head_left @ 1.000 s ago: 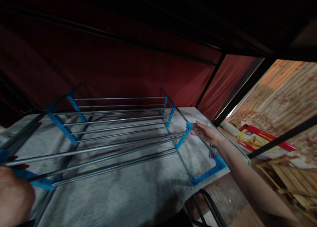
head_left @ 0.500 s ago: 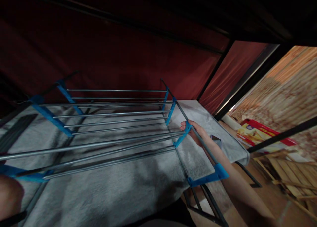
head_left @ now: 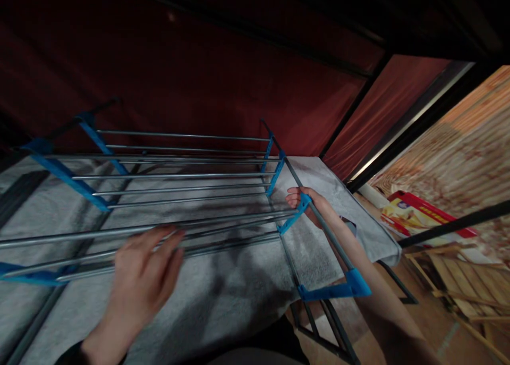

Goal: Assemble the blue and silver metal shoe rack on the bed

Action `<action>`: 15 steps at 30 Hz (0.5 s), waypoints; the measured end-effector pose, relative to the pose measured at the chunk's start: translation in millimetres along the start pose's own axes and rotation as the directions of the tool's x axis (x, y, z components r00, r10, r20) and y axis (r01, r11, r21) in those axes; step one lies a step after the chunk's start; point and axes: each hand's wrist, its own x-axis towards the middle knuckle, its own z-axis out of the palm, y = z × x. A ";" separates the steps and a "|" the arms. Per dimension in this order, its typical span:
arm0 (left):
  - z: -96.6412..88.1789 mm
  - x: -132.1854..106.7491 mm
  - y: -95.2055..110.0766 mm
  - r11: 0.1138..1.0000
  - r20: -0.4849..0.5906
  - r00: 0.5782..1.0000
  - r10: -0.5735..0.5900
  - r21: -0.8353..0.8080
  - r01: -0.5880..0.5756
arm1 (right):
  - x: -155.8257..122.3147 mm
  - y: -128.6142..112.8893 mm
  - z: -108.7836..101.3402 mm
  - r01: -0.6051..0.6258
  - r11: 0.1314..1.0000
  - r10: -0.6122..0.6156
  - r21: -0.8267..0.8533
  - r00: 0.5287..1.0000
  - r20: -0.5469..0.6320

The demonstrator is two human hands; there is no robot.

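Note:
A rack of thin metal tubes and blue plastic brackets lies across a grey blanket (head_left: 239, 296). My left hand (head_left: 145, 269) is at the near tier, its bent fingers closed over a metal tube (head_left: 223, 229); the exact contact is partly hidden. My right hand (head_left: 314, 203) is closed around the dark side pole (head_left: 329, 235), beside a blue bracket (head_left: 295, 216) where the near tubes meet the side. Further back, more tubes (head_left: 183, 176) span between the left blue bracket (head_left: 71, 176) and the right blue bracket (head_left: 275, 176).
A dark red curtain (head_left: 191, 83) hangs behind the rack. To the right are a red and yellow box (head_left: 418, 213), a wooden slatted piece (head_left: 466, 280) and black frame posts (head_left: 418, 123). A small dark object (head_left: 349, 226) lies past my right wrist.
My left hand has moved from the left edge to the middle of the near tubes. My right hand stays on the side pole. The view has shifted slightly.

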 end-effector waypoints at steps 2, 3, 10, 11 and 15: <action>27.3 22.9 16.2 0.992 0.044 0.991 0.128 0.001 -0.128 | -0.6 -0.5 1.2 -0.007 1.000 0.007 0.003 1.000 0.006; 39.7 35.5 25.1 0.985 0.092 0.980 0.174 -0.006 -0.174 | -1.4 -0.5 1.9 -0.008 1.000 0.008 0.004 1.000 0.007; 81.0 78.8 51.3 0.960 0.369 0.894 0.252 0.020 -0.279 | -5.0 5.3 7.9 0.062 0.996 -0.061 0.058 0.998 -0.016; 80.6 78.3 50.8 0.962 0.372 0.895 0.246 0.021 -0.273 | -4.6 6.2 8.2 0.066 0.997 -0.065 0.050 0.998 -0.022; 74.9 77.3 50.0 0.962 0.345 0.906 0.245 0.025 -0.270 | -1.7 7.6 7.6 0.046 0.998 -0.045 0.032 0.999 -0.028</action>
